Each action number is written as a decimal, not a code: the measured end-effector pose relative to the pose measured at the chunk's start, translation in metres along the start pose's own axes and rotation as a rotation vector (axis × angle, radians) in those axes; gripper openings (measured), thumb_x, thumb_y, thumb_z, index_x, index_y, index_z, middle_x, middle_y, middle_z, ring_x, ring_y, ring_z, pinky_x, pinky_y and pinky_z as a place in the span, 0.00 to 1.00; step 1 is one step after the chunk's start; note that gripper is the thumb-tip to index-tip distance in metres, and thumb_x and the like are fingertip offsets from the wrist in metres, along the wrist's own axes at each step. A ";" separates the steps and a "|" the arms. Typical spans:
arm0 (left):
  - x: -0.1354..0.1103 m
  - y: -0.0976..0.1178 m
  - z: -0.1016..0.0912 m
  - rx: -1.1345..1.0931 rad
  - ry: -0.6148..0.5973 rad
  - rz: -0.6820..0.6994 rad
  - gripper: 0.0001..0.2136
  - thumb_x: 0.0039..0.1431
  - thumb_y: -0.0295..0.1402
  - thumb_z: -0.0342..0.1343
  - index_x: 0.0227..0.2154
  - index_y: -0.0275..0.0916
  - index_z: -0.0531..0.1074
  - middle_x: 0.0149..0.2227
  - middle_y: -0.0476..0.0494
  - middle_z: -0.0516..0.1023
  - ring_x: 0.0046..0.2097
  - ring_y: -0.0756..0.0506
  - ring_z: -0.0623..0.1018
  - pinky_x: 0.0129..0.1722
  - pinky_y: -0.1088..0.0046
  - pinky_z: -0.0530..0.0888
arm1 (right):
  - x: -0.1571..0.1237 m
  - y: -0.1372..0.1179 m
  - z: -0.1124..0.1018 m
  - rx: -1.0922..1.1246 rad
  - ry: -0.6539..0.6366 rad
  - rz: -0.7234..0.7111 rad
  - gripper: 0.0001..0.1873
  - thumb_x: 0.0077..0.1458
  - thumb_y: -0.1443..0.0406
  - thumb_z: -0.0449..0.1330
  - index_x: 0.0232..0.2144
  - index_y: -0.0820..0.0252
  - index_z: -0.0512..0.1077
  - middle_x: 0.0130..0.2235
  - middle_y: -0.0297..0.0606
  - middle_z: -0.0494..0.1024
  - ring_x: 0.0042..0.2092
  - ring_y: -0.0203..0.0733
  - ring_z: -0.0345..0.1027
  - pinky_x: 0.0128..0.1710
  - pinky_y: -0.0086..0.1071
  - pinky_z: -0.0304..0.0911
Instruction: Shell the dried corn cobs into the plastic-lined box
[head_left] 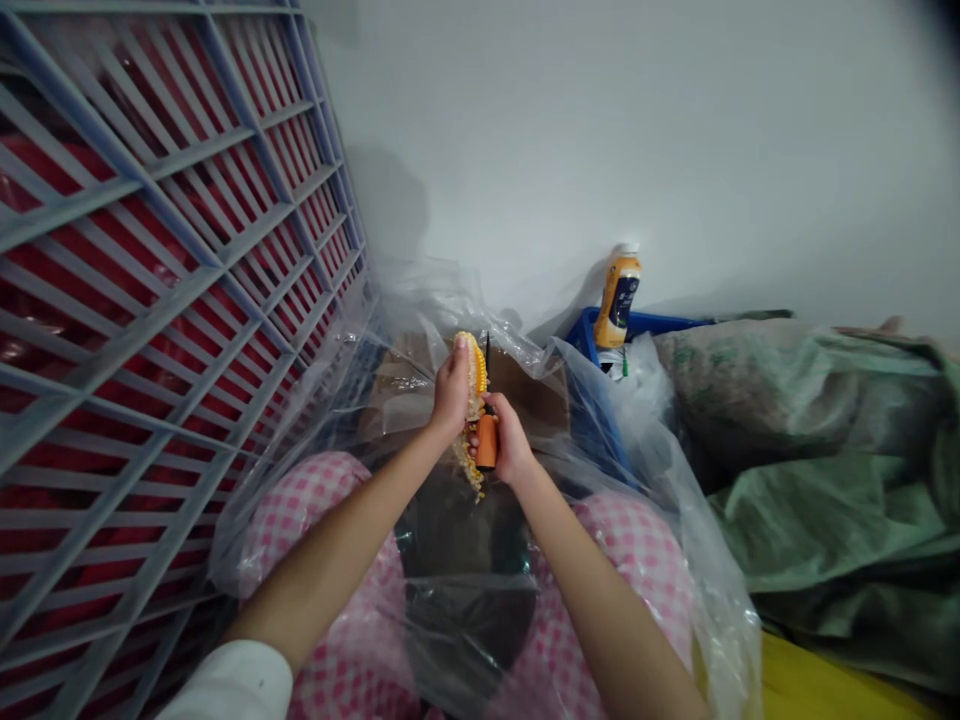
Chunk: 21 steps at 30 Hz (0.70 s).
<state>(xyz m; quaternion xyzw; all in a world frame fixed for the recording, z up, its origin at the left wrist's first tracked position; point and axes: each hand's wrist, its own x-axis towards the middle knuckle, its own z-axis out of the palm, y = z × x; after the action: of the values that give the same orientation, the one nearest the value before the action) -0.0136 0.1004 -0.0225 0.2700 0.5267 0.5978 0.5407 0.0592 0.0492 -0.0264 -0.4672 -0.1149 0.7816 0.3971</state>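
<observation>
Yellow corn cob (474, 385) partly stripped, pale core bared, kernels remaining just beside the left hand (452, 388), whose fingers curl around it; right hand (511, 438) fingers clench an orange-handled knife (487, 442).

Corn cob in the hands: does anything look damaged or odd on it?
The corn cob is partly stripped: yellow kernels remain along one side, pale bare cob shows beside them, and loose bits hang at its lower end, below the left hand.

Yellow kernels seen on the corn cob (474, 400), orange handle shown on the knife (487, 442) beside it, pink-and-white gingham cloth (630, 560) below it, grey-blue rack (150, 300) backed by red to its left, mottled green sacking (810, 470) to its right, blue crate (600, 328) beyond it
</observation>
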 end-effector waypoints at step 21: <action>0.000 0.000 0.000 -0.059 -0.035 -0.120 0.23 0.55 0.55 0.49 0.27 0.39 0.72 0.23 0.42 0.73 0.30 0.43 0.76 0.27 0.69 0.70 | -0.003 -0.006 -0.002 0.030 -0.071 0.017 0.15 0.50 0.53 0.55 0.24 0.59 0.65 0.16 0.28 0.65 0.14 0.31 0.55 0.13 0.25 0.52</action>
<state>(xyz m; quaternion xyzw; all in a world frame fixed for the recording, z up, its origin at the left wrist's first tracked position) -0.0132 0.1009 -0.0226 0.2322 0.5144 0.5749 0.5925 0.0647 0.0511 -0.0222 -0.4341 -0.1131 0.8027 0.3929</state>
